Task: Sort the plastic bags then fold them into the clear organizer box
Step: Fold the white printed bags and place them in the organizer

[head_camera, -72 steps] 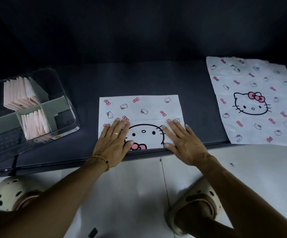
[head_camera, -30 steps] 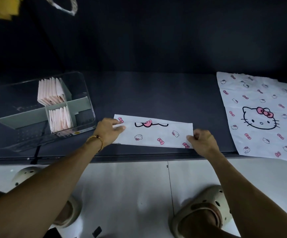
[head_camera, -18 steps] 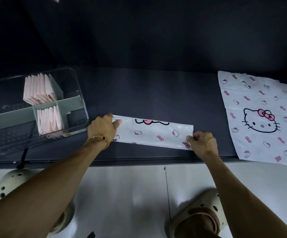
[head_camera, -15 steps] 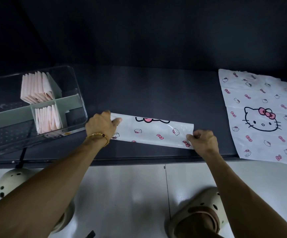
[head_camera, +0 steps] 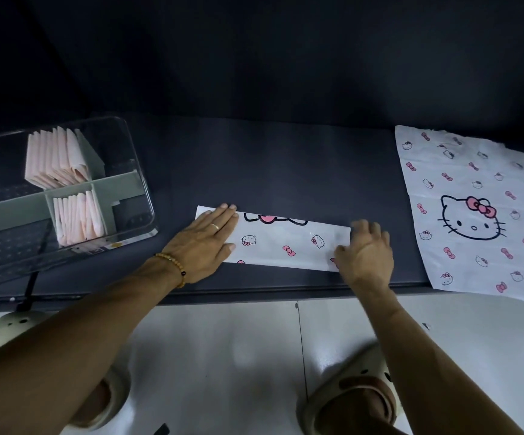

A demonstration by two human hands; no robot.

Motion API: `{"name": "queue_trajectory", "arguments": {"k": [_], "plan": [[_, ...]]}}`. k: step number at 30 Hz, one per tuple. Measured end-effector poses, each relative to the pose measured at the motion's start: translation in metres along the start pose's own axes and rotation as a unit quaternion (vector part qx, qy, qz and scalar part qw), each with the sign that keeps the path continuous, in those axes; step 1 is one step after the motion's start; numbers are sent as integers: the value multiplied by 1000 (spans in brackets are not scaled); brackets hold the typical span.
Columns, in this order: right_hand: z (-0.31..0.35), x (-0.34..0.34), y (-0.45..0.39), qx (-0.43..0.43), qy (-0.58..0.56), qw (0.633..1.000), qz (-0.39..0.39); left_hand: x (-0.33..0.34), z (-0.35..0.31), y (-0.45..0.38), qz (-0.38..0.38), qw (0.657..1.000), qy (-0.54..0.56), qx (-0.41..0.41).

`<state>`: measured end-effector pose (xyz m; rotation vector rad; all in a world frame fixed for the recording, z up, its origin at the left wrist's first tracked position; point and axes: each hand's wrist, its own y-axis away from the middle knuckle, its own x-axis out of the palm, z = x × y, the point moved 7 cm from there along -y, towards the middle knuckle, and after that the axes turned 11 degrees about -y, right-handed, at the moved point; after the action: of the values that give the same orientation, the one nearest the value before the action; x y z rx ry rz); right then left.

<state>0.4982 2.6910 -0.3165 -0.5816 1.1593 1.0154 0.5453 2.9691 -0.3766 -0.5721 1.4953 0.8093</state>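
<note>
A white plastic bag printed with pink bows and cat faces (head_camera: 281,243) lies folded into a long narrow strip near the front edge of the dark table (head_camera: 273,171). My left hand (head_camera: 206,243) rests flat on the strip's left end, fingers extended. My right hand (head_camera: 364,251) lies over the right end, palm down with fingers spread, slightly blurred. The clear organizer box (head_camera: 135,171) stands at the left, with grey dividers and two compartments holding upright folded pink bags (head_camera: 55,160). An unfolded bag of the same print (head_camera: 474,211) lies flat at the right.
The table's front edge runs just below my hands. Below it is a pale tiled floor with my feet in cream clogs (head_camera: 351,394). The right bag overhangs the table's front edge. Dark table surface lies between the strip and the back wall.
The bag went from a wide half-fold to a narrow strip. Since half a second ago both hands released their pinch on the ends and now lie flat on the strip.
</note>
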Motion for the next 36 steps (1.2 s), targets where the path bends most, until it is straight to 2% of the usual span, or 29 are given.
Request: {"name": "queue_trajectory", "arguments": {"k": [1, 3, 5, 7, 9, 14, 19, 25, 27, 30, 31, 33, 36], "plan": [[20, 3, 6, -74, 37, 996, -17, 1, -1, 0, 1, 1000, -8, -3], [71, 21, 26, -228, 4, 974, -17, 0, -3, 1, -3, 1000, -23, -10], [114, 53, 43, -303, -43, 951, 40, 0, -3, 2, -9, 999, -31, -10], [138, 90, 54, -294, -40, 947, 125, 0, -2, 3, -10, 999, -34, -5], [140, 113, 57, -275, -17, 950, 147, 0, -2, 3, -10, 999, -38, 7], [102, 101, 46, -307, 34, 945, 108, 1, 1, 4, -4, 999, -48, 18], [31, 76, 21, -286, 85, 949, 106, -1, 0, 4, -7, 998, -61, 15], [-11, 55, 7, -269, 92, 953, 104, 0, -1, 4, -1, 998, -61, 10], [-16, 52, 4, -243, 96, 960, 99, -2, -2, 5, 5, 998, -57, -1], [-6, 37, 5, -177, 91, 979, 41, -4, -8, 14, 4, 998, -52, -45], [9, 34, 12, -192, 72, 979, 15, -5, -11, 19, 2, 996, -52, -70], [49, 37, 35, -277, 25, 960, -29, -9, -18, 30, -7, 991, -53, -125], [88, 58, 70, -340, 16, 940, 0, -14, -26, 49, 3, 981, -66, -183]]}}
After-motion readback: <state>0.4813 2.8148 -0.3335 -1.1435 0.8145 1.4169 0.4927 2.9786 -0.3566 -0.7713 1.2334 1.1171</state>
